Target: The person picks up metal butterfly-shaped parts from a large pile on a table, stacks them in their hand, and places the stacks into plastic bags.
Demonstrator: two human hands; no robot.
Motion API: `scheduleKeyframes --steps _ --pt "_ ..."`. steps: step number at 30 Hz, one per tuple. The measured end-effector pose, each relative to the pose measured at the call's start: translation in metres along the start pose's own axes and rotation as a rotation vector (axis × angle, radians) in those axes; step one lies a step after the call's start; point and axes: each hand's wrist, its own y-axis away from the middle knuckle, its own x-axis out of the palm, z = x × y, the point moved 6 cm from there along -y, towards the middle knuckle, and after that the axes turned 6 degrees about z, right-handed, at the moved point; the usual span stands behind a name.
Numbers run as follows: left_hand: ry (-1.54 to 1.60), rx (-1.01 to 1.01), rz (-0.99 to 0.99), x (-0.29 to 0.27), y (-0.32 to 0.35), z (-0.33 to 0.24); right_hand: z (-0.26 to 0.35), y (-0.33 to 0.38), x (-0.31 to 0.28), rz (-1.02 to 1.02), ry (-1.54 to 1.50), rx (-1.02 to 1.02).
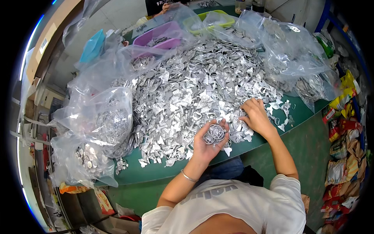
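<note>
A broad heap of small silver metal charms [187, 89] covers the middle of the green table. At its near edge my left hand [205, 148] is turned palm up, its fingers curled around several round openwork metal pendants [215, 134]. To the right of it, my right hand [256, 118] is bent down into the heap. Its thumb and fingertips come together at the charms, and whatever they pinch is hidden. The pieces around it are flat and irregular, some leaf-like or ring-shaped.
Clear plastic bags of metal pieces [113, 121] stand at the left; more bags [292, 46] lie at the far right. Purple [171, 31] and green [202, 17] baskets sit at the back, near another person's hand [166, 7]. Colourful packages [343, 128] line the right side.
</note>
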Motion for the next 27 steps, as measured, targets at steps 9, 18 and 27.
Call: scheduleKeyframes --steps 9,18,27 --pt "0.051 -0.048 0.05 -0.004 0.003 0.009 -0.048 -0.018 0.001 -0.059 -0.504 0.345" --pt "0.012 -0.033 0.08 -0.007 0.01 0.008 -0.017 -0.015 0.004 -0.208 0.082 0.227" --pt "0.023 -0.051 0.087 -0.007 0.013 0.01 -0.085 -0.044 0.023 -0.122 -0.482 0.281"
